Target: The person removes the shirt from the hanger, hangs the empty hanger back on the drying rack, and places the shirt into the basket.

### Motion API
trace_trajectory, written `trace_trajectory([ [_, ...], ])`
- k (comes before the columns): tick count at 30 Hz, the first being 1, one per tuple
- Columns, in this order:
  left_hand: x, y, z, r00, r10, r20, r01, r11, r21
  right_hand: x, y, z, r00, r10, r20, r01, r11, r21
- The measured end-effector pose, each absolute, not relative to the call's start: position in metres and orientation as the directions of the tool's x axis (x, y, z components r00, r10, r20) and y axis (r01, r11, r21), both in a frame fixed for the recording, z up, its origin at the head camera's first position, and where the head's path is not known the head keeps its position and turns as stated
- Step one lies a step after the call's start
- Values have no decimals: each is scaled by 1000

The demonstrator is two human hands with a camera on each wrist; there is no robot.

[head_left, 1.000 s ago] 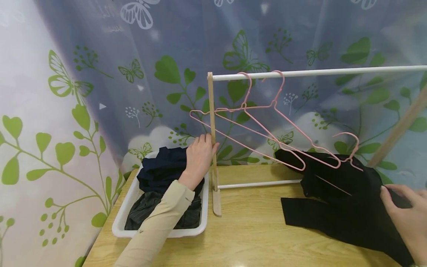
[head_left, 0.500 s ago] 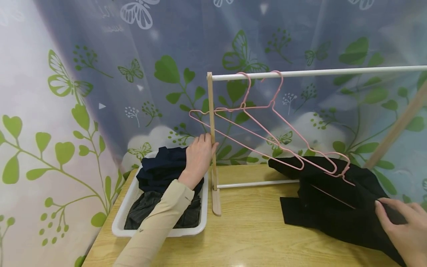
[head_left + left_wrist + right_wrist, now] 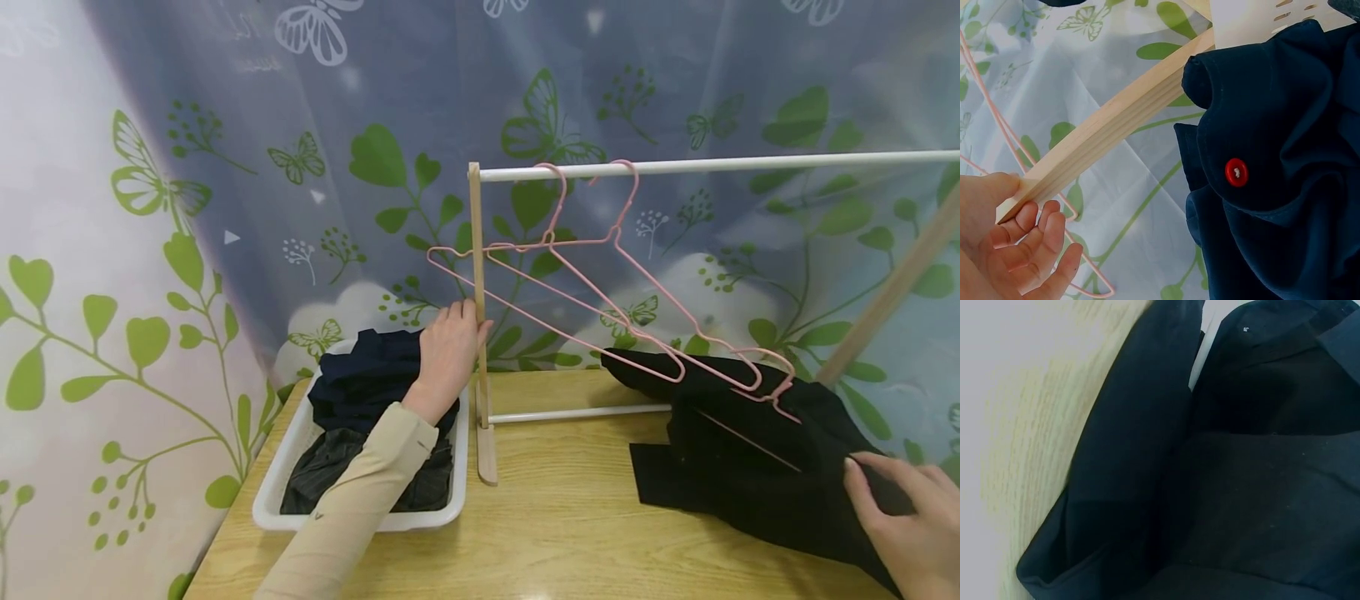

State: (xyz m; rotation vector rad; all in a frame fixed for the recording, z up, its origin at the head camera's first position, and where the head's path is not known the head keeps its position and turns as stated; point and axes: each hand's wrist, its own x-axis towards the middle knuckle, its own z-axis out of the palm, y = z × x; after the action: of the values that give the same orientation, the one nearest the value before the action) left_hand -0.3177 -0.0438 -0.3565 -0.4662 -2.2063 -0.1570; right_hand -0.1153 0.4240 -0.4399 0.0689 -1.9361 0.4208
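My left hand (image 3: pixel 450 346) grips the upright wooden post (image 3: pixel 477 233) of a small clothes rack, thumb on one side and fingers curled on the other. At the right edge of the head view, my right hand (image 3: pixel 911 517) pinches a black garment (image 3: pixel 757 508) between thumb and fingers. A pink hanger (image 3: pixel 791 371) sits in this garment; its hook and part of a thin bar show, the rest is hidden in cloth. One flat sleeve lies on the table. Black cloth (image 3: pixel 1129 437) fills most of the right wrist view, where no fingers show.
Two bare pink hangers (image 3: pixel 551 239) hang from the white top rail (image 3: pixel 720 164), overlapping the garment's far side. Left of the post stands a white basket (image 3: pixel 262 504) with dark clothes, including a navy piece (image 3: pixel 1260 119) with a red button. A patterned curtain (image 3: pixel 405 75) hangs behind.
My right hand has shifted left, bringing the black garment and its hanger lower and closer to the hanging hangers. Over the last half second little moves. My left hand stays on the post.
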Motion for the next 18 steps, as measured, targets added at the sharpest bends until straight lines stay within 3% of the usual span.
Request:
trace_trajectory([
  [8, -318, -44, -357, -575, 268, 773, 377, 925, -41, -109, 417, -443, -420, 35, 907, -240, 959, -148],
  [18, -316, -43, -356, -570, 275, 774, 376, 925, -51, -116, 396, -445, -360, 7, 933, -305, 944, -125],
])
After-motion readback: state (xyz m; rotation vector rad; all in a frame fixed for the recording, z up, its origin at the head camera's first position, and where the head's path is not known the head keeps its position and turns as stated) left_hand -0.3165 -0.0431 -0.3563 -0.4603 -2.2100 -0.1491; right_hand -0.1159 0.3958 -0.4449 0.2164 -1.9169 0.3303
